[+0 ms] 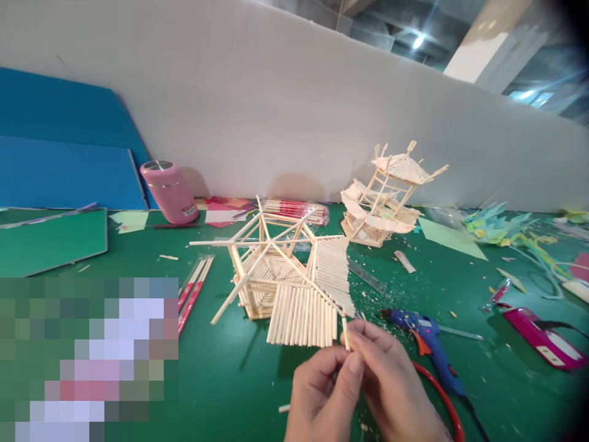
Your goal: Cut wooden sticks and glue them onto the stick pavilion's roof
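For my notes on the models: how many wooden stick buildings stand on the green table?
2: the unfinished stick roof frame just beyond both hands, and the finished two-tier stick pavilion further back right, near the white wall.

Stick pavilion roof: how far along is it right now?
Two panels of the pavilion roof are already covered with sticks. The rest of the frame is still bare spokes. The left hand and right hand pinch a short stick near the roof edge. The glue gun lies beside them.
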`<state>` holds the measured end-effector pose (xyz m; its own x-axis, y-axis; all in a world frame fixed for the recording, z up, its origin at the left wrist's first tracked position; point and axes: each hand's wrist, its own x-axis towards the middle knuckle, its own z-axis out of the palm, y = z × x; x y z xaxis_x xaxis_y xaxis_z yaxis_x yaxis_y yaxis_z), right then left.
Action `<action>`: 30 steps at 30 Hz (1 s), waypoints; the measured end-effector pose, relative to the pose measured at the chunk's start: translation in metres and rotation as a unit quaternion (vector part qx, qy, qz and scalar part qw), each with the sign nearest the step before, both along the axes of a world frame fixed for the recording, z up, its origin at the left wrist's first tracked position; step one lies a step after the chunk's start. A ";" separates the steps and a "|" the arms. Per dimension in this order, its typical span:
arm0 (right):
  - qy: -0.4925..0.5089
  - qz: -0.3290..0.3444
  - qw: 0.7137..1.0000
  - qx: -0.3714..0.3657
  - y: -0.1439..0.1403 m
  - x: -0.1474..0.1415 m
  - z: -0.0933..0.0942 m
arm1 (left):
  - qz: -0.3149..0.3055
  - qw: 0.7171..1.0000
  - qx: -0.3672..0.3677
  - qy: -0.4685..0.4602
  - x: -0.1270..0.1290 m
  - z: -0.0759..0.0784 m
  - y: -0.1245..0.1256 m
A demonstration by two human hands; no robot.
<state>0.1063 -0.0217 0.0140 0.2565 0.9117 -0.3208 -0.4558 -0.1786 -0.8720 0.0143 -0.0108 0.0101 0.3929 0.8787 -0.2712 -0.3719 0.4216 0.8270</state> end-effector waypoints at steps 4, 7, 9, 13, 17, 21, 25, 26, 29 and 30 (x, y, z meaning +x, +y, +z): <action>0.051 0.015 0.999 -0.009 0.005 -0.002 0.002 | 0.000 0.999 0.023 0.028 0.000 -0.004 0.002; 0.060 0.012 0.998 -0.004 0.007 -0.004 0.002 | -0.010 0.998 0.044 0.048 0.000 -0.007 0.005; 0.058 0.012 0.998 0.000 0.007 -0.005 0.001 | -0.023 0.997 0.058 0.055 -0.001 -0.008 0.007; 0.056 0.009 0.998 0.010 0.007 -0.006 -0.001 | -0.032 0.996 0.066 0.058 -0.001 -0.006 0.009; 0.048 0.005 0.999 0.010 0.008 -0.006 -0.003 | 0.002 0.997 0.046 0.062 0.000 -0.005 0.007; 0.037 0.006 0.999 0.010 0.008 -0.006 -0.004 | 0.013 0.997 0.047 0.063 0.001 -0.005 0.006; 0.024 -0.007 1.000 0.004 0.007 -0.005 -0.004 | 0.012 0.997 0.043 0.058 0.001 -0.006 0.005; 0.020 -0.013 1.000 0.003 0.007 -0.005 -0.004 | 0.011 0.997 0.042 0.057 0.001 -0.005 0.005; 0.023 -0.015 1.000 0.004 0.007 -0.005 -0.003 | 0.010 0.997 0.046 0.057 0.001 -0.005 0.005; 0.029 -0.010 1.000 0.004 0.007 -0.005 -0.002 | 0.010 0.997 0.049 0.056 0.001 -0.005 0.006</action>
